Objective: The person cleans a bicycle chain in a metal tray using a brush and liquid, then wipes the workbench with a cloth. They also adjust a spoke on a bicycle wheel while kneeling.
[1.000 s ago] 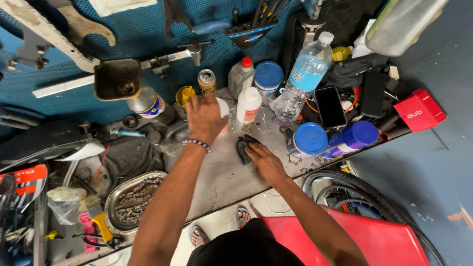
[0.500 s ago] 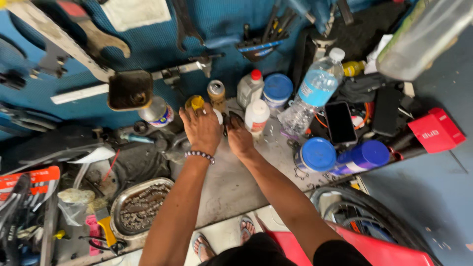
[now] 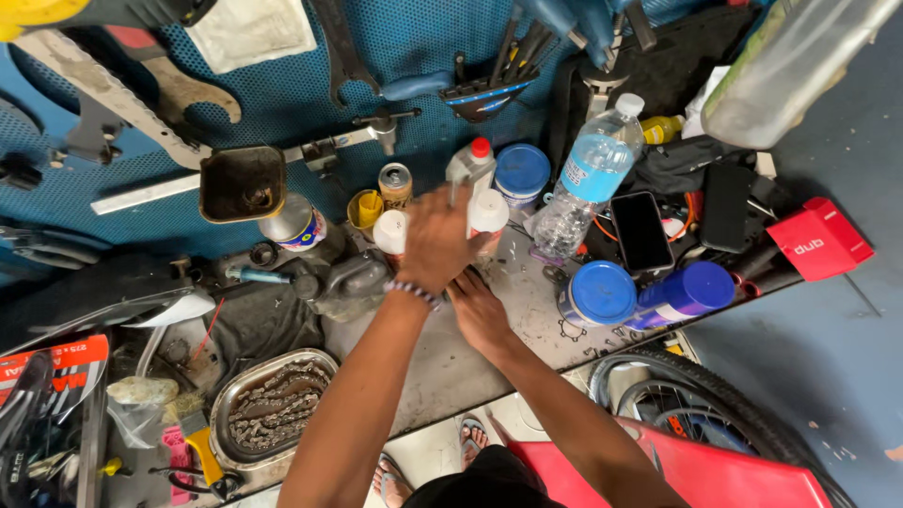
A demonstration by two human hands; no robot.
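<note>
Now the left hand (image 3: 435, 240) has lifted off the back row and crosses above the right hand (image 3: 478, 310), which has slid back toward the bench (image 3: 442, 362) edge and lies flat, holding nothing visible. Left fingers hover spread over the white-capped bottle (image 3: 489, 214), beside the white cap (image 3: 390, 230), seemingly empty. So the small dark part from a moment ago is out of sight; whether it lies under the palm, I cannot tell.

Two blue-lidded tubs (image 3: 522, 172) (image 3: 599, 293), one water bottle (image 3: 585, 188).
</note>
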